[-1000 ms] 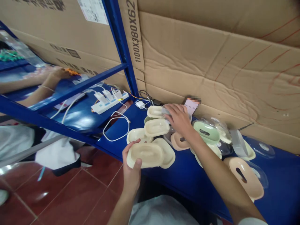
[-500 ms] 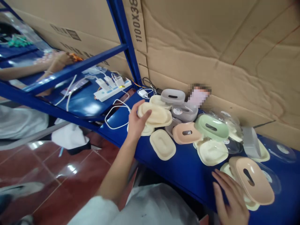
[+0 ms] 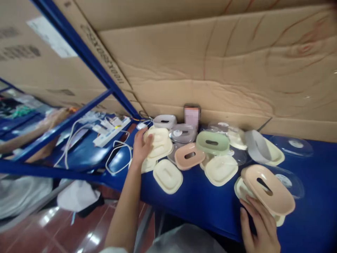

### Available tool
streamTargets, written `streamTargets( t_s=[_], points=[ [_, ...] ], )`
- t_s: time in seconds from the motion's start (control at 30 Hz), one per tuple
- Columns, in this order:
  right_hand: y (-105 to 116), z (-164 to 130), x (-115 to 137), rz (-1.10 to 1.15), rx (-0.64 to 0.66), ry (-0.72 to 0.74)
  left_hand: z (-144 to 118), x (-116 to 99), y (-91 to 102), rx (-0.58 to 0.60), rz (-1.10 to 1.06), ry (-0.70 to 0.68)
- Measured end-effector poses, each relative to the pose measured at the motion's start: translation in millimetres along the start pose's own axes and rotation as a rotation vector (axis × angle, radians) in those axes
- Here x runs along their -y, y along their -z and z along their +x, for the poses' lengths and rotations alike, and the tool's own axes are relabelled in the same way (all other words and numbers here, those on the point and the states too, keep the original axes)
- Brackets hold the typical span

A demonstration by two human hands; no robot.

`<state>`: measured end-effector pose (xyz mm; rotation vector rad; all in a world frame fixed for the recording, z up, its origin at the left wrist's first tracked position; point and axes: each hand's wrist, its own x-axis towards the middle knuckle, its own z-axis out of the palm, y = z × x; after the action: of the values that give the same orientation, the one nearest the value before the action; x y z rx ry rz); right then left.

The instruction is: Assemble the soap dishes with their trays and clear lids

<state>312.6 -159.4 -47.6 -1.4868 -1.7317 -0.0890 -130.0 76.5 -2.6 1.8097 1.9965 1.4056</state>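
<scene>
Two hands work over a blue bench (image 3: 205,200) strewn with oval plastic trays and lids. At about ten o'clock, the left hand (image 3: 140,149) has its grip closed around a stack of cream trays (image 3: 159,140), lifted slightly above another cream tray. At about five o'clock, the right hand (image 3: 259,228) touches the near edge of a peach slotted lid (image 3: 267,189) with loosely spread fingers, grasping nothing. A green slotted lid (image 3: 212,142) sits between them, at twelve o'clock.

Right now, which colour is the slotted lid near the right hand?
Peach-pink lid, by the right hand; head view.
</scene>
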Motion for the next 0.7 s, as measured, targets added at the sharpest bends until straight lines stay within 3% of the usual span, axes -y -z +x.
streamTargets(
  t_s=[0.13, 0.23, 0.33, 0.4, 0.47, 0.6, 0.7],
  points=[
    [2, 2, 7, 0.012, -0.089, -0.012, -27, -18, 15.6, -0.114, 0.051, -0.002],
    [9, 2, 7, -0.027, -0.148, -0.041, -83, -53, 20.1, -0.209, 0.103, -0.092],
    [21, 7, -8, -0.104, -0.154, -0.110, -152, -87, 14.3, -0.076, 0.159, -0.328],
    [35, 17, -31, -0.150, -0.148, -0.104, -188, -99, 8.8, 0.035, 0.212, -0.416],
    [53, 32, -64, -0.200, -0.091, -0.056, -208, -102, 5.0, 0.084, 0.237, -0.423],
    [82, 78, -146, -0.310, 0.055, -0.012, -205, -99, 5.1, 0.132, 0.205, -0.398],
    [76, 118, -201, -0.340, 0.160, -0.017, -194, -102, 5.5, 0.117, 0.186, -0.425]
  ],
)
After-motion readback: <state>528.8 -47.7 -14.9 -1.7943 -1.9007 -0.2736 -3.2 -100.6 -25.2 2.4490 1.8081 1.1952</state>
